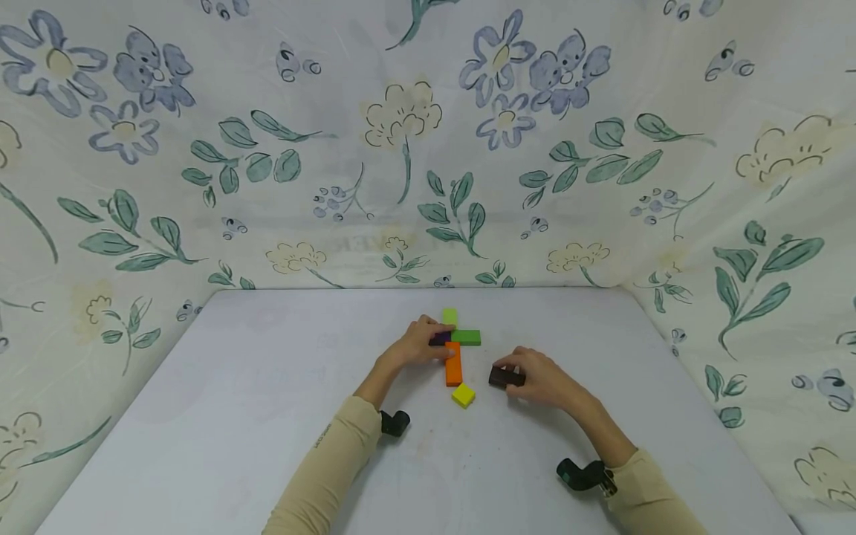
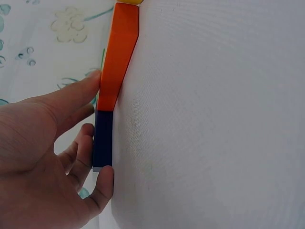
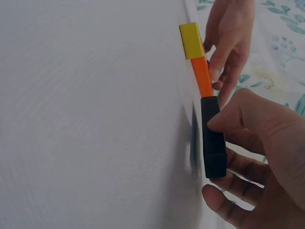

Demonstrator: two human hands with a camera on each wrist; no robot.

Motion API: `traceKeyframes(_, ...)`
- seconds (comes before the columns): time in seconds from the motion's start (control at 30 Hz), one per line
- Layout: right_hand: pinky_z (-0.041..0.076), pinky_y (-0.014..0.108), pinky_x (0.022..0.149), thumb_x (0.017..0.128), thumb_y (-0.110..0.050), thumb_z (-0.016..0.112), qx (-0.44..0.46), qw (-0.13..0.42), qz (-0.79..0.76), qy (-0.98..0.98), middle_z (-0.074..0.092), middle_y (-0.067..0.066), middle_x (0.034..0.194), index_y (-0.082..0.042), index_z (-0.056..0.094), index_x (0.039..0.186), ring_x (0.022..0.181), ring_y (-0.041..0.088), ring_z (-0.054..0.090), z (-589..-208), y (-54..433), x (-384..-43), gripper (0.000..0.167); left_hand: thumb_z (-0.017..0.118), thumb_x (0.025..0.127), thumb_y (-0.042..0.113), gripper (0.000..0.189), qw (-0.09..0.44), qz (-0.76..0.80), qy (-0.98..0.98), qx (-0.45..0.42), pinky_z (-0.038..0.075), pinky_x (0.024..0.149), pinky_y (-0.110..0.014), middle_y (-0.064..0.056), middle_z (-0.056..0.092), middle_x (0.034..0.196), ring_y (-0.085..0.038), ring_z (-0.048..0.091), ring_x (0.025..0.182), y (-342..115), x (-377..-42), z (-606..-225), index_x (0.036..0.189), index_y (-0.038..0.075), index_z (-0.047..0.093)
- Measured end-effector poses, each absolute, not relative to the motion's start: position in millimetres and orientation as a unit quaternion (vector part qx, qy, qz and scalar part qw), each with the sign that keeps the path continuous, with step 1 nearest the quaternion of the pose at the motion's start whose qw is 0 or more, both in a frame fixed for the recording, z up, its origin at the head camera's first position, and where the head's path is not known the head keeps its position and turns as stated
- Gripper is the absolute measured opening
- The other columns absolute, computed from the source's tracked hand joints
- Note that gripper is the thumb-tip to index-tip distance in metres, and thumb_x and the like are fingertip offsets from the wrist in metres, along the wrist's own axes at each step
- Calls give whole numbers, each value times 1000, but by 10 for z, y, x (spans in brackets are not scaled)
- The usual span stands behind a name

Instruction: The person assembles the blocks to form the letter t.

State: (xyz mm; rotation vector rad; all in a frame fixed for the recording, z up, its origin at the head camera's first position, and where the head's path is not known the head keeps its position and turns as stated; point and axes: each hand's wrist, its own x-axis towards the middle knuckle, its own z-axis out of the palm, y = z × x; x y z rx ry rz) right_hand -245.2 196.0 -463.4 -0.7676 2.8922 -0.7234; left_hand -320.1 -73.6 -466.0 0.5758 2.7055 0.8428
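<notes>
My left hand [image 1: 417,343] rests on a group of wooden blocks on the table. Its thumb touches an orange block [image 1: 454,368], while other fingers lie by a dark blue block [image 2: 104,138], which the hand partly covers in the head view. A green block [image 1: 468,338] and a light green block [image 1: 449,318] adjoin them at the far side. To the right, my right hand [image 1: 538,377] pinches a black block [image 3: 213,138] between thumb and fingers; it appears slightly above the table. A yellow block [image 1: 464,395] lies turned at an angle near the orange block's near end.
The white table [image 1: 267,357] meets a flowered cloth [image 1: 401,178] at the back and sides. A black wrist device [image 1: 396,423] is on the left forearm, and another wrist device [image 1: 580,474] on the right.
</notes>
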Motion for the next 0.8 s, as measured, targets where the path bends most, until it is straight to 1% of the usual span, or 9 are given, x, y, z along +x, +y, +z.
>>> traceKeyframes(0.13, 48, 34, 83, 80, -14, 72, -261, 41, -231, 936, 65, 3, 104, -13, 69, 120, 90, 14, 53, -4654, 1970, -2442, 40, 69, 92, 33, 57, 127, 287, 929, 195, 38, 102, -43, -18, 43, 137, -32, 39, 121, -734, -3187, -4646, 144, 21, 51)
traceKeyframes(0.33, 46, 32, 80, 79, -13, 72, -276, 51, -228, 932, 64, 4, 105, -13, 69, 121, 89, 14, 52, -4657, 1972, -2438, 41, 69, 92, 31, 55, 117, 288, 928, 203, 40, 98, -42, -19, 44, 134, -32, 40, 118, -738, -3145, -4603, 143, 17, 53)
traceKeyframes(0.53, 46, 32, 80, 78, -12, 73, -285, 59, -226, 930, 64, 3, 106, -15, 69, 121, 90, 14, 52, -4656, 1957, -2438, 43, 68, 92, 32, 57, 123, 288, 930, 195, 39, 100, -41, -18, 43, 135, -31, 38, 119, -733, -3152, -4620, 144, 19, 51)
traceKeyframes(0.8, 46, 29, 80, 78, -12, 73, -309, 76, -234, 918, 64, 0, 106, -17, 69, 122, 91, 13, 51, -4657, 1925, -2418, 44, 71, 90, 32, 55, 117, 300, 927, 194, 41, 98, -43, -17, 45, 132, -30, 40, 117, -736, -3138, -4601, 142, 19, 54)
